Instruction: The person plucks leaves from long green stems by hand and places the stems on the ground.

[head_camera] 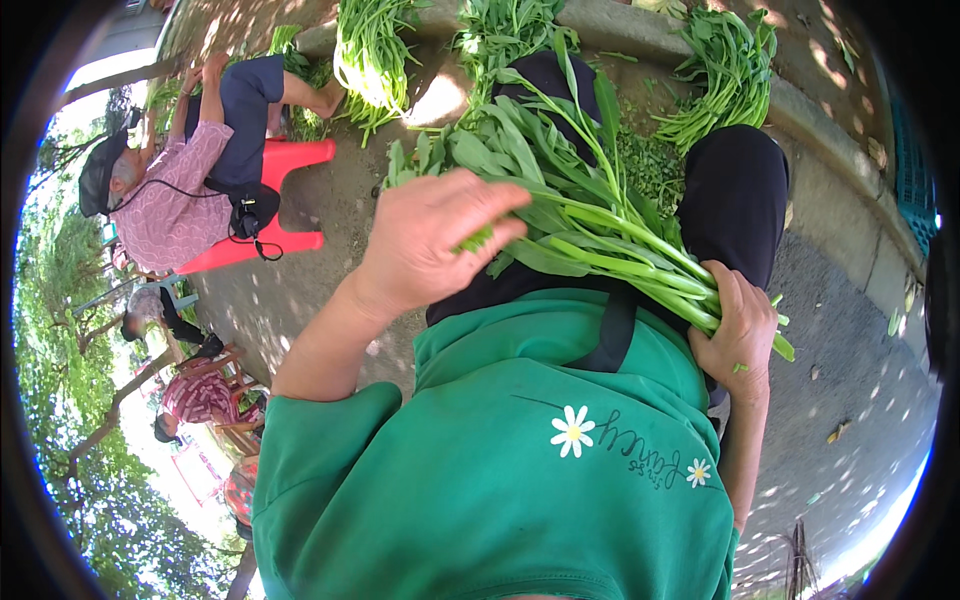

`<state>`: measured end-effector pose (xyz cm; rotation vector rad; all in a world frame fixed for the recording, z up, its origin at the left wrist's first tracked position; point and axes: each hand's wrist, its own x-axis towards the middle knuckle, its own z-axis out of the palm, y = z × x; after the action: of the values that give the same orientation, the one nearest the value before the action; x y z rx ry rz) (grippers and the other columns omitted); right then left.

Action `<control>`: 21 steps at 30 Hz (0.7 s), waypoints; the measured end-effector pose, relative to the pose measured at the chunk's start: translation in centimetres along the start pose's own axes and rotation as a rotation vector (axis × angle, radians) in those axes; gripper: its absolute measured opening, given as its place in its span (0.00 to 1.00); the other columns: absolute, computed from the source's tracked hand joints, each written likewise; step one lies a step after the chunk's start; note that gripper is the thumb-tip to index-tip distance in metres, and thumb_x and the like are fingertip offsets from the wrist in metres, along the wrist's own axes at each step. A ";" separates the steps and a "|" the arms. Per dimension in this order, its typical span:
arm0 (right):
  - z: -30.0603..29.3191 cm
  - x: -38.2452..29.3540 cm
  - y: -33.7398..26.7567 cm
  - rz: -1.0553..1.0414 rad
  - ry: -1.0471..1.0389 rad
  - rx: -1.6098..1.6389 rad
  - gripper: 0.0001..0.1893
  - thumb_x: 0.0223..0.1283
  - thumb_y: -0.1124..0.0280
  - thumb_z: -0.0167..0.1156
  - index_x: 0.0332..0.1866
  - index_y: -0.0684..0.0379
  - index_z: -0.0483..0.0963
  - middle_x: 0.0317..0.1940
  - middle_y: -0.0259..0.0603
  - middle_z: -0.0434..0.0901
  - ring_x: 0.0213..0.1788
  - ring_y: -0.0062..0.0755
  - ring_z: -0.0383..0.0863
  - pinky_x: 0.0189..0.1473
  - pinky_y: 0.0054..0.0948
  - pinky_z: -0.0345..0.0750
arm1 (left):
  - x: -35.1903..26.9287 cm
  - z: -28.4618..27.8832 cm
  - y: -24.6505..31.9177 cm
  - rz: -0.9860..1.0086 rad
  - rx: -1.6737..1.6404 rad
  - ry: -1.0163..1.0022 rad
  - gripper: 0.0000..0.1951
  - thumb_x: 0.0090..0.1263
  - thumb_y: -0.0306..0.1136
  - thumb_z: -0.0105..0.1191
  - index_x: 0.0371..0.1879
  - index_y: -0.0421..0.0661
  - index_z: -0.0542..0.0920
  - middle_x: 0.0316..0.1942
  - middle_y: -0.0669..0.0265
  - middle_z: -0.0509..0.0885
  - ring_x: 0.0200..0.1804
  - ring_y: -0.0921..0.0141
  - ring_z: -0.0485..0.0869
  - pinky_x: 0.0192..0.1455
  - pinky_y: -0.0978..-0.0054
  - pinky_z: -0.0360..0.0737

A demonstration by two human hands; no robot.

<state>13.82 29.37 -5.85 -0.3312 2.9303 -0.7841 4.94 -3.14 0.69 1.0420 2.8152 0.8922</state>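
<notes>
My right hand point(739, 322) is closed around the stems of a bunch of leafy greens point(637, 247), which look like water spinach. The bunch lies across my lap, its leaves spreading up and to the left and the stem ends sticking out past my right hand. Over the leafy side is my left hand point(442, 232), blurred, with fingers curled. A bit of bright green point(476, 238) shows between its thumb and fingers; whether it is held or lies behind them is unclear.
Bundles of greens point(371, 60) point(724, 82) lie ahead along a concrete kerb point(637, 22). Loose trimmings point(649, 169) litter the ground between my knees. At left, a person point(180, 180) sits on a red plastic stool point(289, 165). A teal plastic crate point(911, 180) stands far right.
</notes>
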 end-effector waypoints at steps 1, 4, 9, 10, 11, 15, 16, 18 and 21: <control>-0.1 0.0 0.0 0.007 -0.005 0.004 0.31 0.30 0.76 0.64 0.52 0.56 0.73 0.34 0.42 0.78 0.37 0.50 0.79 0.41 0.42 0.75 | -0.5 0.3 0.2 0.020 0.033 -0.014 0.19 0.53 0.28 0.71 0.46 0.44 0.85 0.30 0.65 0.84 0.27 0.68 0.81 0.30 0.73 0.77; 0.0 -0.1 0.1 0.017 -0.014 0.014 0.31 0.31 0.76 0.63 0.52 0.55 0.74 0.35 0.43 0.79 0.38 0.51 0.80 0.42 0.43 0.76 | -1.8 2.4 1.3 0.077 0.122 0.018 0.27 0.47 0.36 0.74 0.50 0.50 0.84 0.22 0.71 0.76 0.21 0.69 0.73 0.24 0.72 0.69; -0.1 -0.1 0.0 0.035 -0.039 0.019 0.30 0.33 0.76 0.63 0.53 0.56 0.74 0.38 0.45 0.81 0.40 0.53 0.80 0.44 0.44 0.76 | -1.4 4.3 2.5 -0.016 0.261 0.017 0.30 0.51 0.39 0.71 0.58 0.52 0.81 0.23 0.70 0.74 0.23 0.66 0.75 0.26 0.69 0.71; 0.0 -0.1 0.1 0.030 -0.037 0.020 0.30 0.33 0.76 0.63 0.53 0.56 0.74 0.38 0.45 0.81 0.40 0.53 0.80 0.44 0.44 0.76 | -1.0 4.5 2.2 -0.033 0.259 -0.004 0.29 0.52 0.40 0.70 0.57 0.52 0.80 0.23 0.69 0.74 0.23 0.66 0.76 0.26 0.68 0.72; 0.1 0.0 0.1 0.026 -0.035 0.020 0.30 0.33 0.76 0.63 0.53 0.56 0.74 0.38 0.45 0.81 0.40 0.53 0.80 0.44 0.45 0.76 | -0.5 4.7 1.8 -0.050 0.256 -0.026 0.28 0.54 0.41 0.68 0.57 0.52 0.80 0.24 0.69 0.75 0.24 0.65 0.77 0.26 0.67 0.72; 0.0 0.0 0.1 0.033 -0.030 0.030 0.30 0.33 0.75 0.63 0.53 0.56 0.74 0.38 0.46 0.81 0.40 0.54 0.80 0.44 0.45 0.76 | 2.8 3.6 0.7 0.035 0.272 -0.068 0.13 0.59 0.41 0.65 0.42 0.56 0.81 0.24 0.69 0.74 0.27 0.63 0.80 0.27 0.65 0.76; 0.0 0.1 0.1 0.033 -0.031 0.021 0.30 0.33 0.75 0.63 0.53 0.57 0.74 0.39 0.46 0.81 0.41 0.54 0.81 0.45 0.44 0.77 | 3.9 3.2 0.8 0.076 0.293 -0.052 0.12 0.60 0.40 0.64 0.41 0.56 0.81 0.24 0.69 0.74 0.27 0.63 0.80 0.27 0.66 0.76; 0.0 0.2 0.4 0.051 -0.038 0.044 0.30 0.33 0.75 0.62 0.53 0.57 0.73 0.39 0.47 0.82 0.41 0.54 0.81 0.44 0.45 0.77 | 6.4 3.3 0.2 0.175 0.316 -0.021 0.09 0.61 0.38 0.63 0.39 0.56 0.81 0.25 0.69 0.74 0.27 0.63 0.81 0.27 0.65 0.76; -0.7 0.6 0.4 0.139 -0.082 0.074 0.30 0.34 0.75 0.62 0.54 0.57 0.73 0.37 0.49 0.83 0.41 0.55 0.82 0.44 0.46 0.78 | 11.0 4.0 -0.5 0.195 0.365 -0.133 0.09 0.62 0.38 0.62 0.41 0.57 0.81 0.28 0.69 0.78 0.34 0.63 0.84 0.32 0.64 0.79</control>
<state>13.05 29.86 -5.45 -0.1486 2.8033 -0.8355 -3.16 5.16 -0.92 1.3771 2.8603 0.2997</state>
